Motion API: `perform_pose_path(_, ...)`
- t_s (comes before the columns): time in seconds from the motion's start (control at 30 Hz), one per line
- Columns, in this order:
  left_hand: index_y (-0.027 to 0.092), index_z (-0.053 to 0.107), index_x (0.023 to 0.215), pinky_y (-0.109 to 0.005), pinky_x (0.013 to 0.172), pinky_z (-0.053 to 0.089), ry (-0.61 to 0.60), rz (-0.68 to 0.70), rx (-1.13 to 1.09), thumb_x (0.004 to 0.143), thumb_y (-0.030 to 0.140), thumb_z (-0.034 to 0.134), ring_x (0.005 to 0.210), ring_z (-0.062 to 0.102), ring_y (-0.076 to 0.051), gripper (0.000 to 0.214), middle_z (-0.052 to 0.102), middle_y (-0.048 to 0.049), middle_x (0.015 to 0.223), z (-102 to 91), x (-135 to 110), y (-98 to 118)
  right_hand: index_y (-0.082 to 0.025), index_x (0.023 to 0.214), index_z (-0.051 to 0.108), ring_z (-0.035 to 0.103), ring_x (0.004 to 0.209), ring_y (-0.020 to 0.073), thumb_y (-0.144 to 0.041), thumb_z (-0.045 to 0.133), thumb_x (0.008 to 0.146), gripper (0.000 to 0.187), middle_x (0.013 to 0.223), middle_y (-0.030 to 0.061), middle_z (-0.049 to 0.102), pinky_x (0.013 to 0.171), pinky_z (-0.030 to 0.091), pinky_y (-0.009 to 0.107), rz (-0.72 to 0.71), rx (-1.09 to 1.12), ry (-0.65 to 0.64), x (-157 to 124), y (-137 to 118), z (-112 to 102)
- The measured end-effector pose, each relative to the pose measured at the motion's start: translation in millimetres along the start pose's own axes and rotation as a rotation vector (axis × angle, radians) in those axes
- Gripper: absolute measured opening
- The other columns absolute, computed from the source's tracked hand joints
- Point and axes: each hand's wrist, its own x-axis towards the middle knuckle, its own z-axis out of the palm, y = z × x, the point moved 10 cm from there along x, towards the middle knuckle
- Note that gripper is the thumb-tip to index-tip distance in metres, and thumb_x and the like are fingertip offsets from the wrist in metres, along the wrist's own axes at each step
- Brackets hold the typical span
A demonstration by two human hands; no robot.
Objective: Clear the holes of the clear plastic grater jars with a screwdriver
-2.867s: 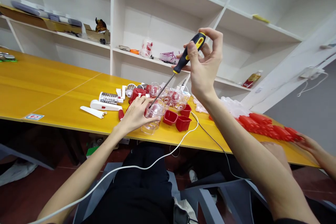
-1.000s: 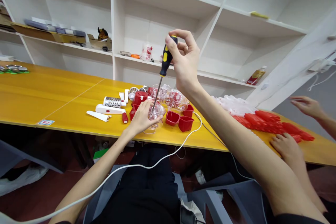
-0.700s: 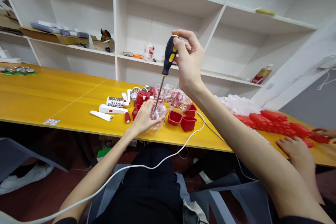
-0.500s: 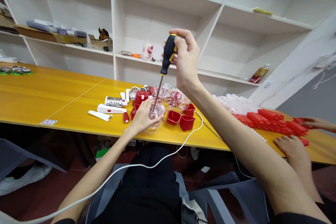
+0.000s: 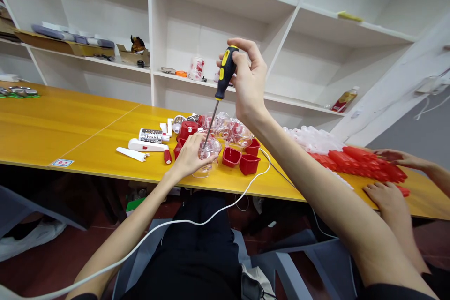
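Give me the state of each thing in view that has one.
left hand, clasping the clear plastic part
right hand, closed on the screwdriver
screwdriver, tilted, tip down
clear plastic part, gripped
grater drum, lying on its side
red cup, open-topped
white cable, slack

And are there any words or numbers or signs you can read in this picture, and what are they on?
No words, numbers or brands are clear enough to quote.
Sticker near the front edge of the table: red marks inside a blue border, too small to read.
Bottle on the shelf: label too small to read.
Screwdriver in the right hand: no readable writing.
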Motion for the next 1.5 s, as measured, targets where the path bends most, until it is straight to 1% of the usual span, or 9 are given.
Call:
perform_pose_path(0.2,0.020,0.050,0.125,-0.046,0.105,0.048,-0.004,0.013,0.009,0.085,0.046,0.072,0.117,0.060,-0.027,0.052,0.061,-0.0107,0.125,1.8,-0.3,-2.8,-0.031,0.111,0.055,0.058,0.068,0.0155,-0.076,0.069,0.072,0.061,0.076,-0.0006,0.059,0.062,0.051,0.030,-0.016,-0.014,-0.008,-5.0,-4.5,1.6)
perform_pose_path(0.37,0.021,0.050,0.123,-0.048,0.104,0.049,0.005,0.012,0.013,0.084,0.046,0.072,0.118,0.059,-0.029,0.051,0.061,-0.0106,0.125,2.3,-0.5,-5.5,-0.031,0.125,0.049,0.057,0.069,0.0157,-0.077,0.054,0.083,0.063,0.072,-0.0012,0.054,0.062,0.046,0.028,0.000,-0.023,-0.002,-3.8,0.8,-0.5)
perform_pose_path(0.5,0.021,0.051,0.117,-0.048,0.104,0.050,0.011,0.020,0.018,0.084,0.047,0.072,0.118,0.059,-0.029,0.047,0.062,-0.0108,0.125,1.8,-0.2,-4.5,-0.031,0.115,0.052,0.057,0.072,0.0154,-0.079,0.047,0.085,0.057,0.076,0.0003,0.056,0.062,0.046,0.028,0.018,-0.034,-0.029,-5.4,-1.4,5.0)
perform_pose_path(0.7,0.020,0.051,0.120,-0.046,0.104,0.049,0.015,0.025,0.027,0.084,0.046,0.072,0.118,0.058,-0.028,0.049,0.062,-0.0108,0.125,2.4,-0.6,-4.3,-0.029,0.107,0.057,0.060,0.074,0.0143,-0.058,0.073,0.080,0.043,0.080,-0.0004,0.062,0.068,0.050,0.028,0.010,0.015,0.032,-11.7,-11.5,0.8)
perform_pose_path(0.83,0.020,0.050,0.118,-0.046,0.105,0.049,0.014,0.033,0.030,0.085,0.046,0.072,0.119,0.058,-0.028,0.047,0.061,-0.0106,0.126,2.8,-0.9,-5.0,-0.031,0.111,0.055,0.064,0.082,0.0156,-0.059,0.063,0.087,0.038,0.081,0.0000,0.064,0.070,0.050,0.028,0.013,0.027,0.031,-8.7,-5.6,-0.4)
perform_pose_path(0.97,0.020,0.051,0.116,-0.046,0.105,0.048,0.017,0.038,0.033,0.085,0.045,0.072,0.121,0.057,-0.028,0.045,0.061,-0.0103,0.125,2.4,-0.7,-5.2,-0.032,0.108,0.050,0.065,0.079,0.0167,-0.058,0.054,0.091,0.031,0.079,-0.0006,0.063,0.069,0.050,0.031,0.028,0.093,0.007,-6.4,-0.8,3.9)
perform_pose_path(1.17,0.020,0.049,0.121,-0.047,0.103,0.050,0.012,0.025,0.032,0.084,0.045,0.073,0.116,0.059,-0.028,0.051,0.061,-0.0108,0.124,2.4,-0.6,-4.2,-0.033,0.105,0.057,0.058,0.067,0.0132,-0.045,0.075,0.081,0.032,0.084,-0.0013,0.061,0.062,0.050,0.029,0.040,0.024,0.047,-13.4,-11.1,0.6)
perform_pose_path(1.33,0.020,0.050,0.121,-0.047,0.102,0.050,0.012,0.018,0.034,0.083,0.044,0.074,0.115,0.059,-0.029,0.051,0.062,-0.0105,0.122,1.0,-0.2,-3.1,-0.035,0.109,0.054,0.063,0.077,0.0150,-0.039,0.061,0.089,0.020,0.086,-0.0009,0.066,0.068,0.052,0.028,0.086,0.053,0.062,-12.6,-7.2,0.2)
perform_pose_path(1.5,0.020,0.050,0.121,-0.048,0.103,0.050,0.012,0.026,0.033,0.083,0.043,0.075,0.116,0.059,-0.029,0.051,0.062,-0.0110,0.122,0.3,0.2,-1.6,-0.031,0.096,0.054,0.059,0.066,0.0144,-0.030,0.052,0.093,0.004,0.073,-0.0014,0.060,0.061,0.049,0.028,0.079,0.161,0.045,-10.3,-9.1,5.1)
